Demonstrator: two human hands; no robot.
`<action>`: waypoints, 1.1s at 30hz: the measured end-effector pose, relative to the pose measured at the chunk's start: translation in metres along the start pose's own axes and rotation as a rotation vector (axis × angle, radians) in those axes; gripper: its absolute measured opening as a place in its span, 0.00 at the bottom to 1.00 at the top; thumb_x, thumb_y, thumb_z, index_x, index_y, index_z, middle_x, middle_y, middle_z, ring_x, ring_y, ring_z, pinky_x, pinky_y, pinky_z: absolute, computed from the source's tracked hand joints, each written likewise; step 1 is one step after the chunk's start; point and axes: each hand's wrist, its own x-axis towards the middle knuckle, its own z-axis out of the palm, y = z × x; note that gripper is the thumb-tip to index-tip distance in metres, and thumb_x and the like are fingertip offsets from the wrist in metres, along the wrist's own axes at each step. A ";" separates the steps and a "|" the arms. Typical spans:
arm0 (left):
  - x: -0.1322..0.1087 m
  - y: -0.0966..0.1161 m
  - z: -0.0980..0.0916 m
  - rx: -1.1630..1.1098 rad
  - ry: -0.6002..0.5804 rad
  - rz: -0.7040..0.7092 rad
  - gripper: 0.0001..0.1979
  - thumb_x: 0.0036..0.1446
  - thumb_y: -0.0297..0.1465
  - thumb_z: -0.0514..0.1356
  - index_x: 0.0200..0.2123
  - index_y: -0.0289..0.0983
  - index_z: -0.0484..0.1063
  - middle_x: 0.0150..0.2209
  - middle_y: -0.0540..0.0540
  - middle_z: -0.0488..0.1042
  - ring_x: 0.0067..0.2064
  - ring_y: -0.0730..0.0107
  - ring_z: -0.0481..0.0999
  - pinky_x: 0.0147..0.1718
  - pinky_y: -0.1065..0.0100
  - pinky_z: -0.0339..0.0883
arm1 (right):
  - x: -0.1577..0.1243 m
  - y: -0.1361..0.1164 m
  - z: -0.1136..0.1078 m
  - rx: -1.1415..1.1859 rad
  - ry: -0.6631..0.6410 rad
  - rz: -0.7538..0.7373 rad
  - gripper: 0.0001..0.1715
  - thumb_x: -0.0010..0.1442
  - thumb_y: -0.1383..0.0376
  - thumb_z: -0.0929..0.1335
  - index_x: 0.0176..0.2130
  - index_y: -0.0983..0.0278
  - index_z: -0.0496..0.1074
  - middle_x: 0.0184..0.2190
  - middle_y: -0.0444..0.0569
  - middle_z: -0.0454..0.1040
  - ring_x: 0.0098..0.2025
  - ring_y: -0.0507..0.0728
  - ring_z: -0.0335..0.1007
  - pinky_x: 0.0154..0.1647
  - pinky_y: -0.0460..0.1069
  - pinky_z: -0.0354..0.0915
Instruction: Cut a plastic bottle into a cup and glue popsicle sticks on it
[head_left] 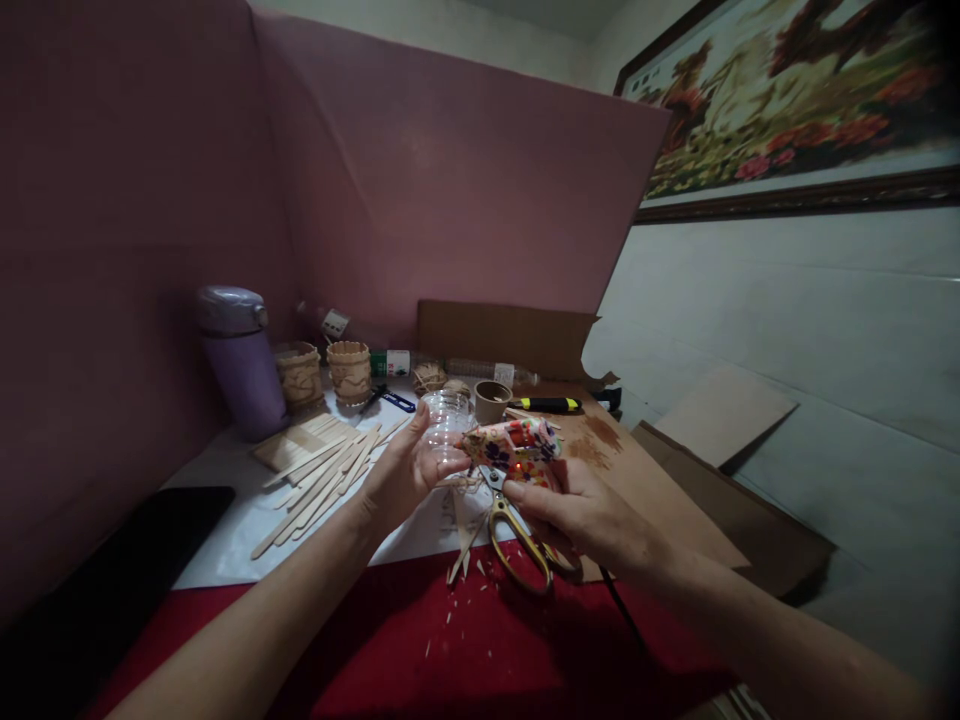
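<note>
Between our left hand (405, 465) and our right hand (581, 505), a clear, ribbed plastic bottle piece (448, 412) meets the narrow end of a floral-patterned, gun-shaped tool (517, 440), or nearly so; we cannot tell whether they touch. The tool shows a small red light, and we take it for a hot-glue gun. The step in hand looks like bringing its tip to the plastic; the next move seems to call for a steady left grip, with fingertips kept clear of that tip.

Our left hand reaches forward, thumb up along the near side of the bottle piece and fingers curled beneath, grasping it. Our right hand comes in from the side, wrist low, grasping the tool with the thumb pointing inward.

Just below the right hand, gold-handled metal scissors (521, 553) slant across the red cloth (375, 660) of the bench; contact with the thumb is unclear. To the left hand's left lie flat, pale wooden craft sticks (330, 490); beyond both hands stands a small brown cup (492, 402).
</note>
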 end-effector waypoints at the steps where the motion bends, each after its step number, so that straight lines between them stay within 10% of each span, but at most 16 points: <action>1: 0.000 0.000 0.000 -0.007 0.000 0.002 0.20 0.60 0.44 0.63 0.44 0.33 0.68 0.35 0.37 0.81 0.33 0.63 0.82 0.34 0.67 0.77 | 0.000 0.000 0.000 0.000 -0.003 0.000 0.16 0.60 0.52 0.70 0.34 0.62 0.72 0.16 0.39 0.62 0.20 0.51 0.61 0.21 0.45 0.61; 33: 0.000 -0.001 0.000 -0.012 -0.024 0.008 0.21 0.61 0.45 0.61 0.44 0.31 0.71 0.34 0.39 0.79 0.31 0.66 0.81 0.35 0.68 0.76 | 0.001 -0.002 0.000 0.025 -0.007 -0.005 0.16 0.59 0.52 0.70 0.35 0.63 0.72 0.18 0.40 0.64 0.21 0.51 0.62 0.20 0.45 0.61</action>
